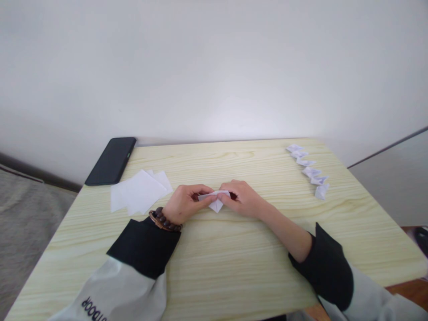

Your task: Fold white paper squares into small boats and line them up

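A small folded piece of white paper (217, 205) is held at the middle of the table, its point facing me and a crease down its centre. My left hand (187, 201) pinches its left end between thumb and fingers. On the other end, my right hand (241, 198) is closed the same way, and the two thumbs nearly meet on the paper. Parts of the paper's far side are hidden by the fingers. Left of my left hand lies a loose pile of white paper sheets (142, 191).
Several folded white paper shapes (311, 171) form a row at the right of the wooden table (234, 267). A black smartphone (111, 161) lies at the back left corner. Behind the table's far edge rises a white wall (214, 71).
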Motion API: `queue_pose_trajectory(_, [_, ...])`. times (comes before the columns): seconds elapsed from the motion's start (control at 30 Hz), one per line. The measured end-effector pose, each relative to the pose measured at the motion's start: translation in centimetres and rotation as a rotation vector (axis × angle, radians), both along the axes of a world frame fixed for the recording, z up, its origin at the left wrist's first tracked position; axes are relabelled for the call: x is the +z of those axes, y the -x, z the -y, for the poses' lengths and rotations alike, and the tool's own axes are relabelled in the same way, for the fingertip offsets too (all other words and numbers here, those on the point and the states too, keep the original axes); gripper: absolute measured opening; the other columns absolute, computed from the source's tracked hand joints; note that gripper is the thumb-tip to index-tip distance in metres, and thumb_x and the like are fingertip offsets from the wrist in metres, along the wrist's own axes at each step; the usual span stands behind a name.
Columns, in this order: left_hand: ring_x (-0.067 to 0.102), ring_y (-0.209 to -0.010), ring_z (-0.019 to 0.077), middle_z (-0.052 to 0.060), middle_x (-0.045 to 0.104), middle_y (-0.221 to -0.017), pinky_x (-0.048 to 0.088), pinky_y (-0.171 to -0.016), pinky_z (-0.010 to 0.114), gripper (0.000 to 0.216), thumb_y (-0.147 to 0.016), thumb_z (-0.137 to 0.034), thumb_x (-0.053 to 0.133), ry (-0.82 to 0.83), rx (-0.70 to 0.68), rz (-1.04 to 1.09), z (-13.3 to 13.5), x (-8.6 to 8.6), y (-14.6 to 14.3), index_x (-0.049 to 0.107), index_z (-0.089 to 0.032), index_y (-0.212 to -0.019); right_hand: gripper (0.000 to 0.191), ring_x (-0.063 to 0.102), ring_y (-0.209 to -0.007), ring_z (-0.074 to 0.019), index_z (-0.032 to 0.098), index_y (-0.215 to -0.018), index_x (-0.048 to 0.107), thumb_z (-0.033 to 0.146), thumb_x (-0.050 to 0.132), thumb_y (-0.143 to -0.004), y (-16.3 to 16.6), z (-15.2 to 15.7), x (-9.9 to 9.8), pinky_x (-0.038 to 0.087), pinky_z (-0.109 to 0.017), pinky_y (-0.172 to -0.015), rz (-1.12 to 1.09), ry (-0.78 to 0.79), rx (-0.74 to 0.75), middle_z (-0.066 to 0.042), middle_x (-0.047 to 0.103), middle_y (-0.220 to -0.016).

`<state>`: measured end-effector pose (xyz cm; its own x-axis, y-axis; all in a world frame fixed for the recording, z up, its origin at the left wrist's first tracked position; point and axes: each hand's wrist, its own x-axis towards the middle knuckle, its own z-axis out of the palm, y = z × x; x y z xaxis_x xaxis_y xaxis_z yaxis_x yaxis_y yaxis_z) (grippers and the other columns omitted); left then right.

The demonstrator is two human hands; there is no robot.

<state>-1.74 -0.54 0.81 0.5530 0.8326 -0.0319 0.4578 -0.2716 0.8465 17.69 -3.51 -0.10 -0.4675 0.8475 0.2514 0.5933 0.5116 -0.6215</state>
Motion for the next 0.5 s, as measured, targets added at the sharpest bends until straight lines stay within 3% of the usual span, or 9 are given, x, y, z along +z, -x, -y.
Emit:
queue_pose_trajectory(0.23, [0.061, -0.063, 0.0148, 0.005, 0.071, -0.074, 0.048, -0.059, 0.023, 0.032, -0.074, -0.039, 0.059, 0.041, 0.015, 0.048, -0.1, 0.4, 0.1, 0.072, -0.012, -0.084, 0.018, 0.043, -0.059, -0.0112, 0.017, -0.074, 0.055, 0.025, 0.045, -0.086, -0.1, -0.1, 0.0, 0.031, -0.023, -0.061, -0.034, 0.019, 0.015, 0.001, 0.052, -0.061])
queue_pose_trajectory(0.5, [0.065, -0.067, 0.0159, 0.006, 0.072, -0.075, 0.053, -0.071, 0.027, 0.034, -0.073, -0.032, 0.066, 0.250, -0.055, 0.330, -1.0, 0.1, 0.9, 0.069, -0.011, -0.099, 0.024, 0.038, -0.050, -0.0083, 0.016, -0.075, 0.052, 0.031, 0.041, -0.090, -0.8, -0.1, 0.1, 0.028, -0.021, -0.049, -0.343, 0.274, -0.040, 0.005, 0.042, -0.056])
